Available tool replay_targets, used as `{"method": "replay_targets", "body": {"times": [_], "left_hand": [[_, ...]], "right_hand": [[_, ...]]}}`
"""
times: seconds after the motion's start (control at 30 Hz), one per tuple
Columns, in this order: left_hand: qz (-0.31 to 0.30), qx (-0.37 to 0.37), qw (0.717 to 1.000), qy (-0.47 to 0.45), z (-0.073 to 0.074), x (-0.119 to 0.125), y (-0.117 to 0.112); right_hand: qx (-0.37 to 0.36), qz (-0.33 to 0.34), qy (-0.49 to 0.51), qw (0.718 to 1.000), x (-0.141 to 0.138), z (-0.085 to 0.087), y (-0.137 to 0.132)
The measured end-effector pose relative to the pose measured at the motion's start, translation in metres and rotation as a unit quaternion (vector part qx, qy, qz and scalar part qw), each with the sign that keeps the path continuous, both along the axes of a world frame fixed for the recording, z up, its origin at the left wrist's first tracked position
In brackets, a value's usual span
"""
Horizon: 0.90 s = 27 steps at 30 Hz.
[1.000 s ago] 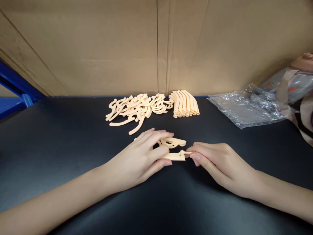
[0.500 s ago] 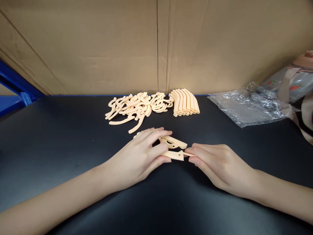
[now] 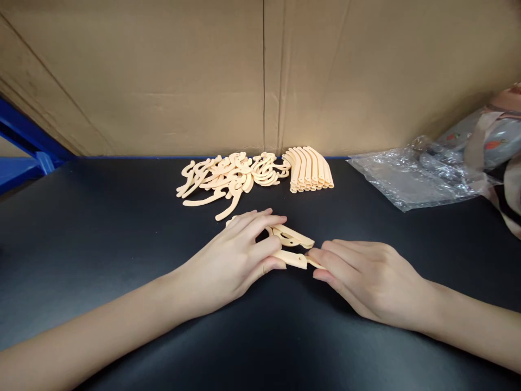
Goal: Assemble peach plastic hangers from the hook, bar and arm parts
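My left hand (image 3: 236,258) lies over a small cream plastic piece (image 3: 291,259) on the black table (image 3: 101,244), with thumb and fingers closed on its left end. My right hand (image 3: 366,277) pinches the right end of the same piece, where a thin cream part sticks out. A second cream piece with a curved slot (image 3: 293,237) rests just behind, partly under my left fingers. Further back lie a loose heap of cream hook-shaped parts (image 3: 228,179) and a neat row of curved cream strips (image 3: 310,169).
A crumpled clear plastic bag (image 3: 411,176) and a printed packet (image 3: 488,141) lie at the back right. A cardboard wall (image 3: 260,76) closes the back. A blue metal frame (image 3: 24,152) runs along the left.
My right hand has slid a little left, closing further over the end of the cream piece. My left hand has hardly moved.
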<state>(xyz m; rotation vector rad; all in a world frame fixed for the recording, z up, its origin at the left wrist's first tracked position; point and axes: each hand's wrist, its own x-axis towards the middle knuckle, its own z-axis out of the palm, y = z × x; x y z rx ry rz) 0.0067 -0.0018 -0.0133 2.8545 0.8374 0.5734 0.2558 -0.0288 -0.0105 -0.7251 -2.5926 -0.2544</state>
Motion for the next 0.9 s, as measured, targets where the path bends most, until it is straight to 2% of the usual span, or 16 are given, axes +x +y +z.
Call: {"method": "replay_targets", "body": {"times": [0.37,0.73,0.9], "left_hand": [[-0.007,0.0,1.0,-0.011,-0.0037,-0.0006,-0.0007],[0.0,0.001,1.0,-0.006,-0.0012,0.0018,-0.0016],[0.0,0.005,1.0,0.025,0.0017,0.0026,-0.0023]], "right_hand": [[0.091,-0.029,-0.052,0.994,0.0006,0.0004,-0.0038],[0.087,-0.027,-0.059,0.994,0.0016,0.0006,-0.0061],[0.069,-0.022,-0.059,0.996,-0.0003,0.0015,-0.0066]]}}
